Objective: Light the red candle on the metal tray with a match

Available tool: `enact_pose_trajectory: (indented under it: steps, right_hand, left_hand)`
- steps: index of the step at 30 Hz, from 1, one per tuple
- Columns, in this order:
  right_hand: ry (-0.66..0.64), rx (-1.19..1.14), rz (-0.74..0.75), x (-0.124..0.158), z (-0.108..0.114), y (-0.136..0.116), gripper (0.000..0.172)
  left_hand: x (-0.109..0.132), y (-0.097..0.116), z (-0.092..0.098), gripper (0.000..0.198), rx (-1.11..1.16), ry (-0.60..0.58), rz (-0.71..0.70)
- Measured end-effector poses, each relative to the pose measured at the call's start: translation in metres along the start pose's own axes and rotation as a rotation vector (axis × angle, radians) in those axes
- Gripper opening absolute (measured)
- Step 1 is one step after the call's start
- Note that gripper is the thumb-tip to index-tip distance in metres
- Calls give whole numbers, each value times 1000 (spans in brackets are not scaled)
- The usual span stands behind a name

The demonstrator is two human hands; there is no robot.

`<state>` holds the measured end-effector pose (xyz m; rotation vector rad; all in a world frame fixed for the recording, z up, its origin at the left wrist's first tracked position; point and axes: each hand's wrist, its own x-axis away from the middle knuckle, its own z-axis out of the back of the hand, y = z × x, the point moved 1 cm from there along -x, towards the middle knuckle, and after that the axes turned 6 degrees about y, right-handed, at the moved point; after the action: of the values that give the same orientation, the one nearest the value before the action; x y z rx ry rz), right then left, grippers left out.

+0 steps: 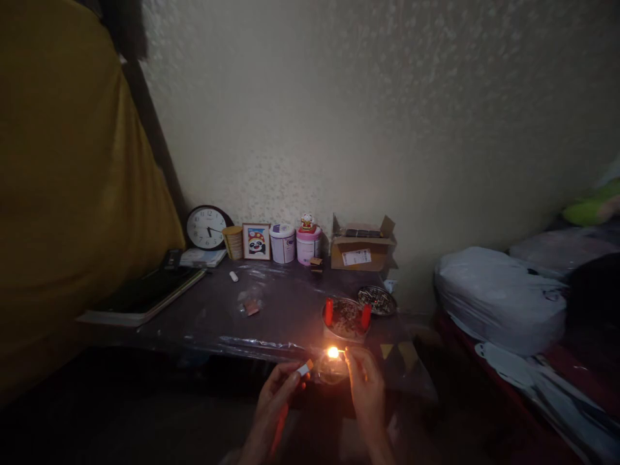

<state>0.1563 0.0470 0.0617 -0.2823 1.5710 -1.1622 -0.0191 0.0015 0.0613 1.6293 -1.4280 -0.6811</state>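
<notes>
Right hand (365,387) pinches a lit match (340,352), stick sideways, flame toward left hand (276,395), which grips what looks like a matchbox (304,369); candles (366,316) in a bowl (345,338) just beyond, nearer the right hand.

Worktop (290,303) beyond the fingers (359,365): dark, under glossy, wrinkled clear plastic film (261,342). Bowl (346,337) just past them: metal, dull sheen. Box (361,255) farther back: matt brown cardboard. Wall (387,129): rough, speckled, matt. Curtain (62,194) far left: matt yellow cloth.
</notes>
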Motion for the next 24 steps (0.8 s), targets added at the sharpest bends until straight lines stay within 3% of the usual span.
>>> enact_pose_trajectory:
  steps: [7,14,24]
  right_hand:
    - [50,-26,-110,-7,9,4,12]
    - [78,-72,-152,-9,6,4,12]
    - [95,-121,-260,-15,-3,5,17]
  left_hand:
    - [-9,-7,28,26,-11,88,34]
    - [8,3,25,21,-12,105,41]
    - [-10,-22,49,21,3,3,118]
